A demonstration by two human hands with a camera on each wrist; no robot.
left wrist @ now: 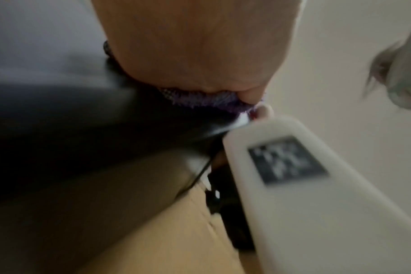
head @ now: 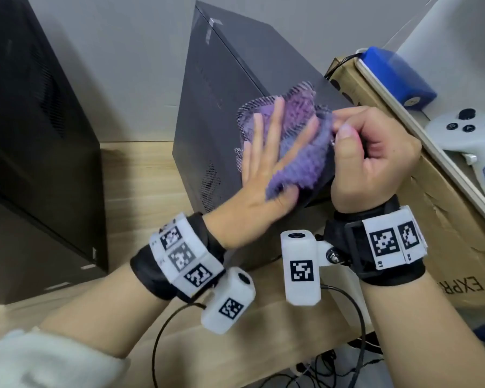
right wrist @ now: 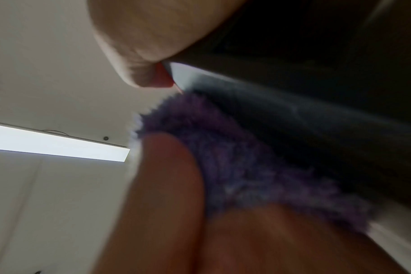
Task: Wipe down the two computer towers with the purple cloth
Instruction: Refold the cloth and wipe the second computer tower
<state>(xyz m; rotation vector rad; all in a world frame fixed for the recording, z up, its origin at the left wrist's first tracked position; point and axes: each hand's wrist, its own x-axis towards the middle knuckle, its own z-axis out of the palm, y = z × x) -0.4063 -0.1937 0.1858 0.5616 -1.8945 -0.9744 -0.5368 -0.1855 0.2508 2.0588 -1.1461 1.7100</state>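
Left hand, fingers flat, presses purple cloth on tower; right hand pinches its 3 o'clock edge. Risk: cloth bunches, skipping panel areas. 2nd tower at 9 o'clock looks untouched.

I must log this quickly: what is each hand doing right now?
Left hand: open, fingers straight, pressing the purple cloth against the grey tower.
Right hand: closed, gripping the cloth's edge.
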